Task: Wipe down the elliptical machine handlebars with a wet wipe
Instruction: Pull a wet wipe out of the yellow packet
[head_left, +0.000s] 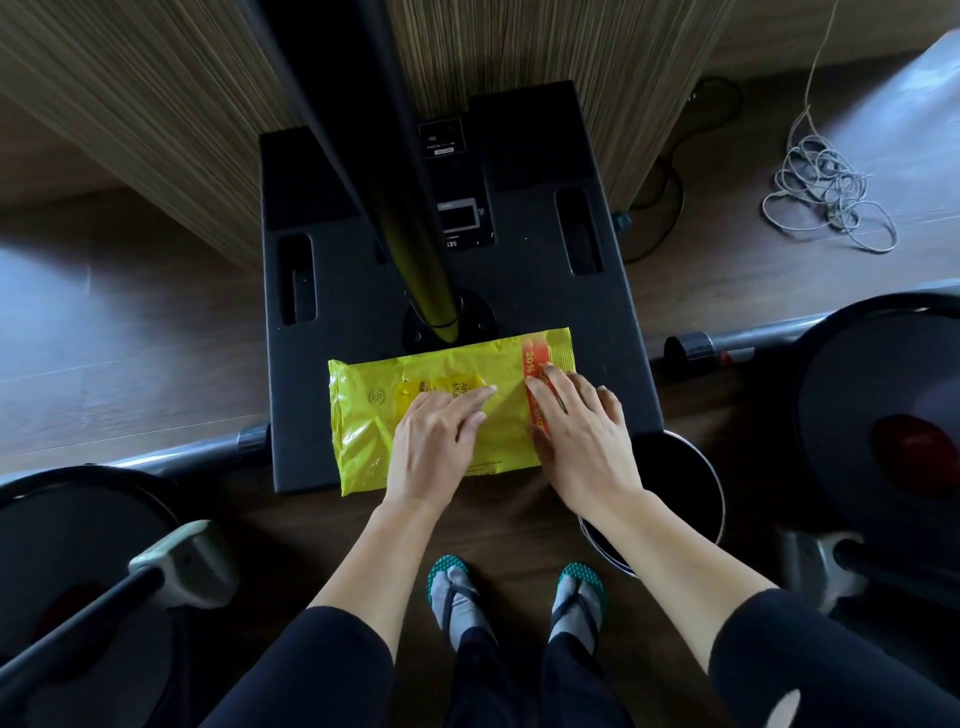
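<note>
Wipe pack (363, 415) lies flat on black base plate (322, 312), just this side of the pole (415, 249), under both hands. Right hand (582, 441): fingers (545, 384) straight, slightly spread, pressed flat on the orange band (535, 358) at the pack's end; likely an anchor so the pack doesn't slide or lift. Left hand (431, 447): fingers (483, 392) close together, tips on the centre flap (431, 387), no pinch visible; probably feeding for the flap edge. Flap looks closed, no wipe out. Handlebars not clearly in view; machine housing (883, 415) sits well outboard of the right fingers.
</note>
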